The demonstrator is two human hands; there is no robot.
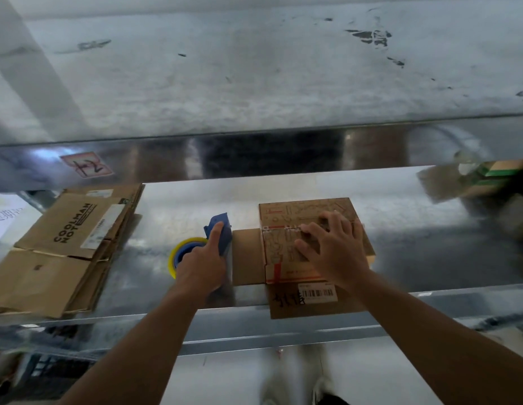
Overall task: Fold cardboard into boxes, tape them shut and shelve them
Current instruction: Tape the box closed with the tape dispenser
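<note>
A small printed cardboard box stands on the metal table, its two top flaps closed along a middle seam. One side flap lies flat to the left and another with a barcode label hangs toward me. My right hand presses flat on the box top with fingers spread. My left hand grips a blue tape dispenser carrying a yellow-rimmed tape roll, held against the left flap's edge.
A stack of flattened cardboard marked COOLMAN lies at the table's left. Blurred boxes sit at the far right. A shiny raised ledge with a red-marked sticker runs behind the work area. White paper is at the far left.
</note>
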